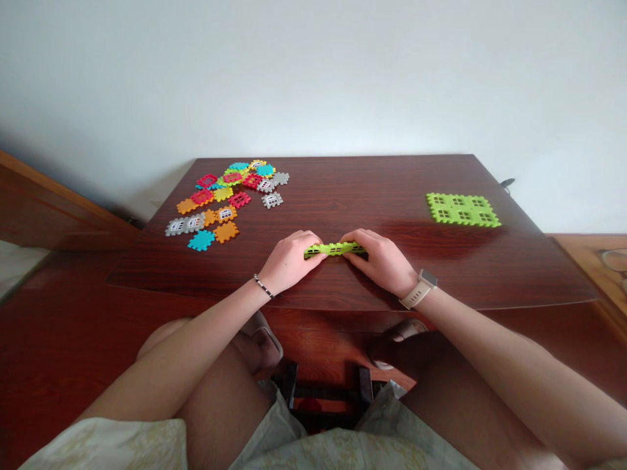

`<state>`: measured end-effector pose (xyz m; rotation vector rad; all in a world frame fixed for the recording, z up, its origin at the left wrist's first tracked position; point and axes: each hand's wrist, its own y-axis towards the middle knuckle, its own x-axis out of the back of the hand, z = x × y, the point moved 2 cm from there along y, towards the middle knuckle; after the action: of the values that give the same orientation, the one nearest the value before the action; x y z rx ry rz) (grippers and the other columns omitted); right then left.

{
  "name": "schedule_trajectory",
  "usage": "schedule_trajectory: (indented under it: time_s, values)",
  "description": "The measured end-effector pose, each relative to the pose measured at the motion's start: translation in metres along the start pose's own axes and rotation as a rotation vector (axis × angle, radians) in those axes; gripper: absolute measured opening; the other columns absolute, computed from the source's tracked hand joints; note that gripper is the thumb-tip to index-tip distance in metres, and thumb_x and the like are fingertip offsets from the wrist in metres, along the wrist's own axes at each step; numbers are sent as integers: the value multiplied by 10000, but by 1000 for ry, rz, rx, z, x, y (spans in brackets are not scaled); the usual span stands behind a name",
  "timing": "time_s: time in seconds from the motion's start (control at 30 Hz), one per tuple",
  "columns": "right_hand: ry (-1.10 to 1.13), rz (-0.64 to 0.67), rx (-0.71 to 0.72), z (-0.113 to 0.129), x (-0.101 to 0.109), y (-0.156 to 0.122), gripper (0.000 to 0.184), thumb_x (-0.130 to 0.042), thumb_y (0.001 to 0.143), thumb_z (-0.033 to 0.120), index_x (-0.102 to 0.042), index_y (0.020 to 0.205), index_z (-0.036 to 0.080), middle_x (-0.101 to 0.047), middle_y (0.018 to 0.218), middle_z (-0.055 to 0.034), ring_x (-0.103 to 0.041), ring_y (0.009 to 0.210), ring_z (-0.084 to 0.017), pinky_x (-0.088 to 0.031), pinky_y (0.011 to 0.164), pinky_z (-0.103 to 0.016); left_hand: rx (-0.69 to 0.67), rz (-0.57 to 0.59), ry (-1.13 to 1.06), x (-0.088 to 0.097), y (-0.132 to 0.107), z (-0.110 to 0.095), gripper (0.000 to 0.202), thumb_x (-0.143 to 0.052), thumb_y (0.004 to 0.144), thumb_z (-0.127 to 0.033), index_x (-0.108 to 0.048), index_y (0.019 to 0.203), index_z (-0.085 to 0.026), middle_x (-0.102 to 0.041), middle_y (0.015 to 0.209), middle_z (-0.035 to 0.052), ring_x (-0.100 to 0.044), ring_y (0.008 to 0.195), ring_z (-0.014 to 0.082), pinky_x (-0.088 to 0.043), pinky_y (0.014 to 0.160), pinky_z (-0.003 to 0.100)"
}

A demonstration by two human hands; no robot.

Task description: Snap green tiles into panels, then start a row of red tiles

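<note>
Between my two hands is a strip of lime green interlocking panels [336, 249], tilted so that I see it nearly edge-on, with small window openings. My left hand [292, 260] is closed on its left end, thumb on the near side. The right end is gripped by my right hand [383, 258] in the same manner. My fingers cover both ends, and most of the strip's face is hidden. A flat lime green sheet of joined window panels [464, 210] lies on the table to the right.
Loose interlocking tiles in several colours lie at the table's left, among them a blue tile [201, 241], an orange tile [226, 232] and a grey window tile [272, 200]. The dark wooden table [343, 196] backs onto a pale wall [333, 78]. My knees are below its front edge.
</note>
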<state>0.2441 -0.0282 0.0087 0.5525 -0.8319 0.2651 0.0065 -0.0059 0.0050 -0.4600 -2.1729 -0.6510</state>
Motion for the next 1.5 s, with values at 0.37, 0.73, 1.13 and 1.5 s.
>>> schedule_trajectory:
  time_s: [0.37,0.73,1.13,1.5]
  values:
    - [21,12,-16,2,0,-1,199,-648,989,161,-661,1172,239,-761,1153,-90,-724,1069,-304,-557,937,-431,-5,-5,0,-1,0,1,79,-760,987,-194,-691,958,-220,-766,1040,36,-724,1022,248,-553,944,387]
    - [7,-11,20,3,0,0,280,-621,954,118,-654,1206,237,-742,1162,-101,-710,1094,-310,-562,974,-449,-3,-4,19,-2,0,1,79,-758,988,-211,-684,965,-227,-766,1041,36,-727,1022,247,-562,947,381]
    - [-9,-2,18,1,0,0,240,-637,946,131,-662,1146,261,-745,1114,-83,-703,1052,-301,-563,946,-431,-9,-5,19,-2,0,1,70,-751,983,-221,-684,966,-230,-768,1041,43,-728,1022,250,-573,953,386]
    - [43,13,39,2,0,0,316,-604,966,121,-655,1247,255,-741,1183,-99,-712,1118,-311,-570,992,-462,-17,20,34,-1,0,0,94,-735,992,-208,-648,966,-232,-748,1034,38,-708,1022,254,-556,935,388]
